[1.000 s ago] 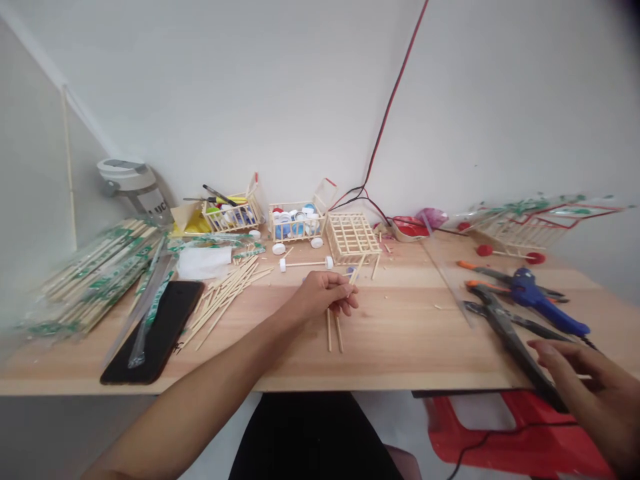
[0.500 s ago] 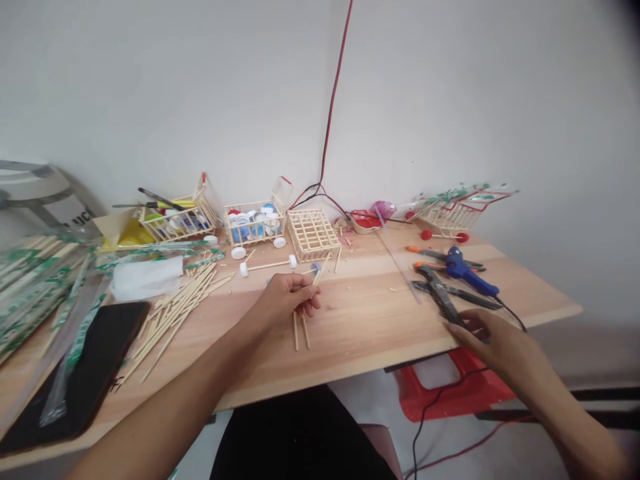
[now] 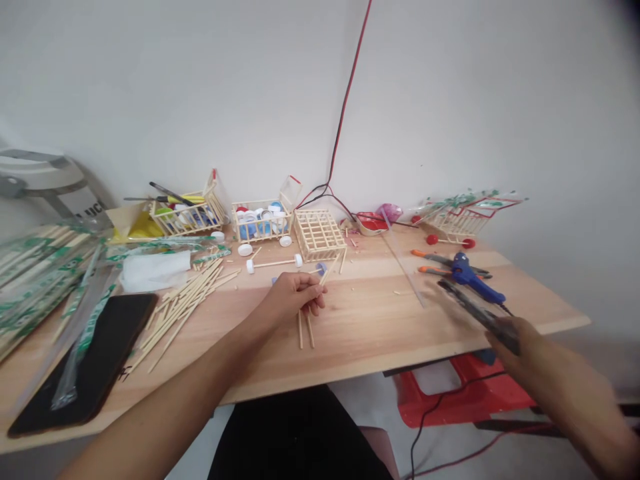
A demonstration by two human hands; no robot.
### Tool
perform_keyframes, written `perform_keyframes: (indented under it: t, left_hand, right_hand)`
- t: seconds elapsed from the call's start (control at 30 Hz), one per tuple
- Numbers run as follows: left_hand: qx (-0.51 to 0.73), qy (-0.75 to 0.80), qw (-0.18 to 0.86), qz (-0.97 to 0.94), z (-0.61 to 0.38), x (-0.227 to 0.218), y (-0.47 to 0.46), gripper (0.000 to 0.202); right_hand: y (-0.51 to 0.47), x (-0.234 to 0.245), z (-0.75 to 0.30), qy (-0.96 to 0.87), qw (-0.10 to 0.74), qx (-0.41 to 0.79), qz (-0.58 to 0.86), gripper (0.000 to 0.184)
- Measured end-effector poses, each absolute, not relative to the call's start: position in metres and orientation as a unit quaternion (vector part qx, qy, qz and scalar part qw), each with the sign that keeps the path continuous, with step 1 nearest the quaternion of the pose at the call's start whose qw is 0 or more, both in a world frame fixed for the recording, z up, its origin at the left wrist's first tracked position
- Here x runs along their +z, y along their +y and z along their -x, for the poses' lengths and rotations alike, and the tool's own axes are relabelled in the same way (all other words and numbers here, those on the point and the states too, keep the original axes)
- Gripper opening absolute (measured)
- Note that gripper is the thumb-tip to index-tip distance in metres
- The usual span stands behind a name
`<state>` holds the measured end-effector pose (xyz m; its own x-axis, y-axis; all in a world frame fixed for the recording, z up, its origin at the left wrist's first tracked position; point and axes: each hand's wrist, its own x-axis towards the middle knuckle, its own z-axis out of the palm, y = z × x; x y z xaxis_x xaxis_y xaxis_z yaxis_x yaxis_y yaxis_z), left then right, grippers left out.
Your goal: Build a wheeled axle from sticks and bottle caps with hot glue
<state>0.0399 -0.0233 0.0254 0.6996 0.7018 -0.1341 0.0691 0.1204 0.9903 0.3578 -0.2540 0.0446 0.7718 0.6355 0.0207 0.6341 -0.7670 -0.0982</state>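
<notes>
My left hand rests on the wooden table, fingers curled on a thin wooden stick that points toward a stick-built cage. Two more sticks lie just under that hand. My right hand is at the table's right front edge, closed round the handles of dark pliers lifted off the table; it is blurred by motion.
A blue glue gun and orange-handled tools lie at the right. Small stick carts with bottle caps stand at the back. Loose sticks, a black phone and packaged chopsticks fill the left. A red stool stands below.
My right hand has closed on the dark pliers and lifted them off the table toward the front right edge. My left hand has stayed on its stick.
</notes>
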Motion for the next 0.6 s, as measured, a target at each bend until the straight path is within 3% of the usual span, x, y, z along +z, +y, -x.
perform_keyframes:
  t: [0.13,0.33,0.5,0.6]
  left_hand:
    - [0.26,0.288,0.678,-0.624,-0.041,0.024,-0.024,0.018]
    - [0.33,0.25,0.711,-0.569,-0.041,0.025,-0.028,0.03]
    - [0.364,0.251,0.744,-0.501,-0.04,0.026,-0.03,0.035]
    - [0.367,0.279,0.738,-0.492,-0.038,0.027,-0.029,0.036]
  right_hand:
    - [-0.269,0.08,-0.34,-0.318,0.192,0.071,0.926,0.043]
    - [-0.234,0.09,-0.25,-0.291,0.514,0.344,0.73,0.066]
    - [-0.181,0.058,-0.185,-0.31,0.596,0.468,0.575,0.066]
    - [-0.157,0.049,-0.16,-0.359,0.604,0.443,0.557,0.051]
